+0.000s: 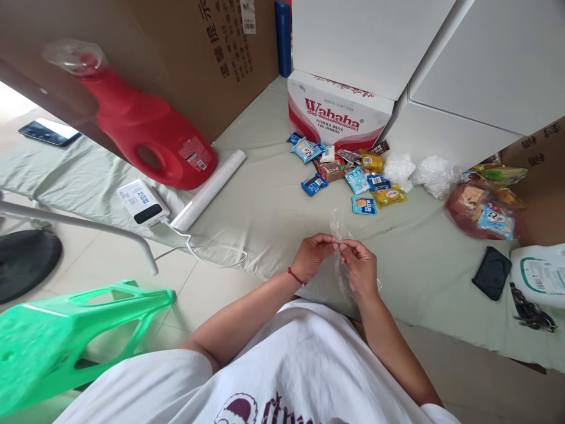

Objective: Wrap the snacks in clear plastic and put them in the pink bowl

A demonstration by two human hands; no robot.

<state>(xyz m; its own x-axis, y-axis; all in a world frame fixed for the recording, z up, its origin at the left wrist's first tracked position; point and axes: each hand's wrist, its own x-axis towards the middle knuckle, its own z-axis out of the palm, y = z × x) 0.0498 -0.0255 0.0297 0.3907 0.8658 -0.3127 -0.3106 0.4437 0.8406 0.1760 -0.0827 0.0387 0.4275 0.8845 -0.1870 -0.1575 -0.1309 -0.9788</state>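
Both hands meet over the green cloth (273, 200), pinching a clear thin plastic bag (336, 221). My left hand (313, 257), with a red string at its wrist, holds the film between thumb and fingertips. Close against it, my right hand (361, 266) pinches the same film. Part of the bag stands above the fingers and the rest hangs below them. Beyond the hands lies a pile of small wrapped snacks, among them a light blue packet (356, 180) and a yellow packet (389, 195). Two crumpled clear plastic bundles (435, 175) sit to their right.
Behind the snacks stands a Wahaha carton (335, 115). On the left are a red jug (150, 129), a roll of plastic bags (209, 189) and a white power bank (142, 202) with a cable. At right are a reddish bowl (461, 215) with snacks and a black pouch (491, 272).
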